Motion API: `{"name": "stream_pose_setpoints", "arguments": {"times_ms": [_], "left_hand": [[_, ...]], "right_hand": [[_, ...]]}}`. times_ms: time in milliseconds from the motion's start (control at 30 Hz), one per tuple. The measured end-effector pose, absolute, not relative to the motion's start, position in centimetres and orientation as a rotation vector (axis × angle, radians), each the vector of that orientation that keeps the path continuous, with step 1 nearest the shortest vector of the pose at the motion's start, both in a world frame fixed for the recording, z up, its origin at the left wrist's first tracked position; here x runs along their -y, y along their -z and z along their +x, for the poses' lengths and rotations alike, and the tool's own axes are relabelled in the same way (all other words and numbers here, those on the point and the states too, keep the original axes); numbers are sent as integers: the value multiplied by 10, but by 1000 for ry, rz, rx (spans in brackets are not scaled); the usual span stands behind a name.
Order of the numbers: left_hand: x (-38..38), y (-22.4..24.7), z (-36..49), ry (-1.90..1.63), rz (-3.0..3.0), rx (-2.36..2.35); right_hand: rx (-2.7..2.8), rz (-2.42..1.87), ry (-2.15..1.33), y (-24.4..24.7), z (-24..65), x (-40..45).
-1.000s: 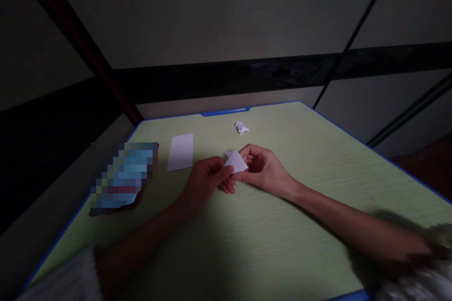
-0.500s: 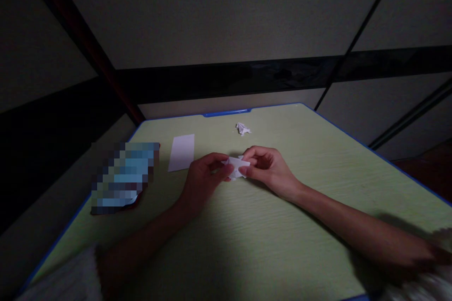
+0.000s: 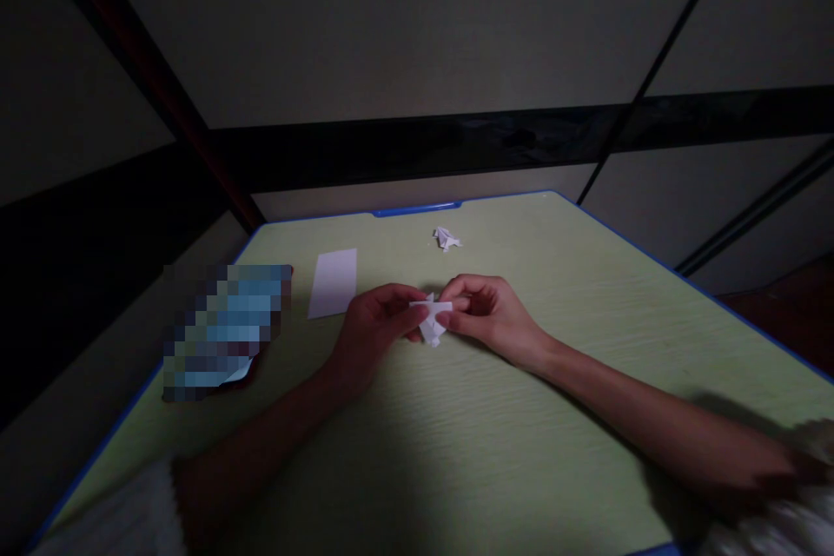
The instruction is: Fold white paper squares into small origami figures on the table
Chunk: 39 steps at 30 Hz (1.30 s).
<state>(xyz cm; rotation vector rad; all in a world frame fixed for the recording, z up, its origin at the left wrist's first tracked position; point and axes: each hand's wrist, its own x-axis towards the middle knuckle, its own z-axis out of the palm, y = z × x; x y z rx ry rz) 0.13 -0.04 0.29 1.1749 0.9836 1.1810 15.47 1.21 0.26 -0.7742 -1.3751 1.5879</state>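
Note:
Between my two hands, just above the middle of the table, is a small piece of folded white paper (image 3: 431,326). It has a straight top edge and narrows to a point below, with a small tip sticking up behind. My left hand (image 3: 376,326) pinches its left side with thumb and fingers. On the other side my right hand (image 3: 492,313) grips the right end the same way. Farther back lies a folded white paper figure (image 3: 446,238), apart from both hands. A flat white sheet of paper (image 3: 334,282) rests left of my left hand.
The light green table (image 3: 553,452) has a blue rim and a blue handle-like bar (image 3: 417,209) at its far edge. A blurred-out, screen-like rectangular object (image 3: 228,334) lies at the left edge. Large panels with a dark band (image 3: 417,148) stand right behind the table.
The folded paper has turned in my hands: its straight edge now runs level on top and its point faces down. My right hand has shifted slightly left.

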Motion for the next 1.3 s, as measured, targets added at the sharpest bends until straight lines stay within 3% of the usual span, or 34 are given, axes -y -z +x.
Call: {"name": "stream_pose_setpoints", "arguments": {"times_ms": [1300], "left_hand": [[3,-7,5,-1308,1354,-1176]], "right_hand": [[1264,-892,-1410,-14,147,-5]]}}
